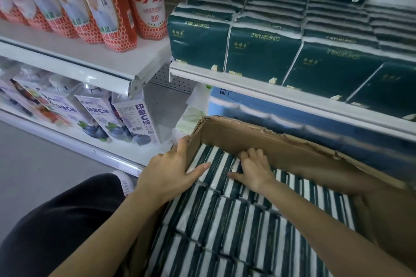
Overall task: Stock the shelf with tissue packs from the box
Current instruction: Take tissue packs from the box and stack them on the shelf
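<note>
1. Leg (56, 220), clad in dark cloth and bent, fills the lower left corner; a white shoe (126, 182) shows at its far end on the grey floor (33, 153).
2. Both bare forearms reach forward from the bottom edge to the box (270, 141), brown cardboard with torn top edges, which sits just in front of the shelving.
3. Packs (225, 220) fill the box in tight rows, standing on edge, with dark green and white stripes showing along their tops.
4. At the box's left wall is the left hand (166, 175). Its fingers lie on the outside of the wall, and its thumb crosses the rim to the inside, above the packs. Its grip is clamped on that wall.
5. Near the far wall, inside the box, is the right hand (256, 171). Its fingers curl down into the far row of packs and its thumb stretches left across their tops. Its grip is closed on the packs; how many it holds cannot be told.
6. Just past the box, blue packs (258, 105) lie on the level under the white shelf (270, 90).
7. On that shelf, stocked packs (258, 51) of dark green stand in rows right up to the front rim, with more stacked higher behind.
8. Left of the box, cartons (139, 119) printed with blueberries stand on a low shelf.
9. One level up, red-orange bottles (148, 0) stand in a row.
</note>
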The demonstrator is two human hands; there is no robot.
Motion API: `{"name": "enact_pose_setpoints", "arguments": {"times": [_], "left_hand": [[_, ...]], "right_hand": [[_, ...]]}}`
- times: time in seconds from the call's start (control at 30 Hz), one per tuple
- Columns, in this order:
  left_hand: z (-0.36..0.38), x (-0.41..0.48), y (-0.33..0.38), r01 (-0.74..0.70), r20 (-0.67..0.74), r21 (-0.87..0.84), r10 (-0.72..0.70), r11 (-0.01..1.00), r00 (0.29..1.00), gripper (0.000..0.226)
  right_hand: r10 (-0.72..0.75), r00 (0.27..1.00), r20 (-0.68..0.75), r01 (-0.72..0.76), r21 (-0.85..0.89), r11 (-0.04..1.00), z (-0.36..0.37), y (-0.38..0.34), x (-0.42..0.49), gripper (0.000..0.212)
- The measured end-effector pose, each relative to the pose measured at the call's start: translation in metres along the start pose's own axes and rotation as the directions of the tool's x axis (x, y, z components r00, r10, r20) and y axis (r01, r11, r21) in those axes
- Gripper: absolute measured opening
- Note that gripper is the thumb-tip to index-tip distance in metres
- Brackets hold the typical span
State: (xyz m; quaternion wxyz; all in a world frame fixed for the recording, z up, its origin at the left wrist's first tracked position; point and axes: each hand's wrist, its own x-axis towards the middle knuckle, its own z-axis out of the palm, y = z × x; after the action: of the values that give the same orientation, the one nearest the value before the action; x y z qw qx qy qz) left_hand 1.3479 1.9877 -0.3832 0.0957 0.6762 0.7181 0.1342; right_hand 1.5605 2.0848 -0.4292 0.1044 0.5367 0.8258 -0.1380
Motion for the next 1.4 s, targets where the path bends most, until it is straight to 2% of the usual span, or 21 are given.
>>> {"name": "enact_pose_setpoints", "arguments": {"times": [0.07, 0.13, 0.2, 0.27, 0.4, 0.5, 0.63, 0.77, 0.9, 1.03, 1.13, 1.17, 1.27, 1.4], "left_hand": [[-0.001, 0.000, 0.002, 0.014, 0.008, 0.001, -0.014, 1.000, 1.000, 0.081], [-0.002, 0.000, 0.004, 0.024, 0.003, 0.013, -0.024, 1.000, 1.000, 0.079], [-0.002, 0.001, 0.003, 0.017, -0.006, 0.022, -0.017, 1.000, 1.000, 0.081], [-0.001, 0.003, 0.001, 0.011, -0.006, 0.019, -0.011, 1.000, 1.000, 0.083], [-0.003, 0.001, 0.001, 0.009, -0.008, 0.013, -0.009, 1.000, 1.000, 0.084], [-0.005, -0.001, 0.002, 0.018, 0.005, 0.030, -0.018, 0.999, 1.000, 0.088], [-0.008, -0.005, 0.005, 0.037, 0.006, 0.032, -0.037, 0.999, 0.999, 0.088], [-0.016, -0.009, 0.011, 0.026, -0.058, -0.110, -0.032, 0.994, 0.998, 0.086], [-0.022, -0.028, 0.029, -0.039, -0.124, -0.211, 0.013, 0.977, 0.992, 0.083], [-0.030, -0.051, 0.066, -0.011, -0.128, -0.481, -0.058, 0.877, 0.990, 0.070], [-0.043, -0.055, 0.106, 0.103, -0.069, -0.672, -0.200, 0.734, 0.977, 0.060], [-0.048, -0.056, 0.119, 0.113, -0.046, -0.712, -0.207, 0.693, 0.977, 0.062], [-0.064, -0.052, 0.155, 0.017, -0.079, -0.756, -0.117, 0.654, 0.990, 0.061], [-0.095, -0.037, 0.193, -0.005, -0.075, -0.862, -0.119, 0.506, 0.990, 0.076]], "right_hand": [[-0.001, 0.999, -0.038, 0.003, 0.054, 0.999, 0.003, -0.002, -0.002, 0.064], [0.020, 0.999, -0.033, -0.013, 0.213, 0.977, 0.001, -0.001, -0.003, 0.057], [0.057, 0.998, -0.005, -0.050, 0.421, 0.906, -0.004, 0.003, -0.002, 0.044], [0.101, 0.995, -0.007, -0.081, 0.546, 0.834, -0.010, 0.008, -0.003, 0.032], [0.158, 0.986, -0.055, -0.095, 0.597, 0.797, -0.010, 0.009, -0.007, 0.027], [0.211, 0.974, -0.080, -0.104, 0.671, 0.734, -0.011, 0.011, -0.012, 0.012], [0.187, 0.974, -0.131, -0.050, 0.679, 0.733, -0.018, 0.012, -0.026, 0.007], [0.101, 0.982, -0.162, 0.022, 0.622, 0.783, -0.037, 0.011, -0.040, 0.020], [0.058, 0.962, -0.268, 0.123, 0.609, 0.784, -0.067, 0.014, -0.052, 0.033], [0.156, 0.928, -0.339, 0.117, 0.660, 0.742, -0.118, 0.020, -0.071, 0.025], [0.222, 0.905, -0.364, 0.098, 0.683, 0.724, -0.146, 0.026, -0.096, 0.024], [0.232, 0.901, -0.366, 0.105, 0.703, 0.703, -0.154, 0.028, -0.105, 0.023], [0.251, 0.895, -0.370, 0.155, 0.782, 0.603, -0.173, 0.032, -0.129, 0.017], [0.280, 0.860, -0.427, 0.272, 0.848, 0.455, -0.200, 0.041, -0.154, 0.012]]}}
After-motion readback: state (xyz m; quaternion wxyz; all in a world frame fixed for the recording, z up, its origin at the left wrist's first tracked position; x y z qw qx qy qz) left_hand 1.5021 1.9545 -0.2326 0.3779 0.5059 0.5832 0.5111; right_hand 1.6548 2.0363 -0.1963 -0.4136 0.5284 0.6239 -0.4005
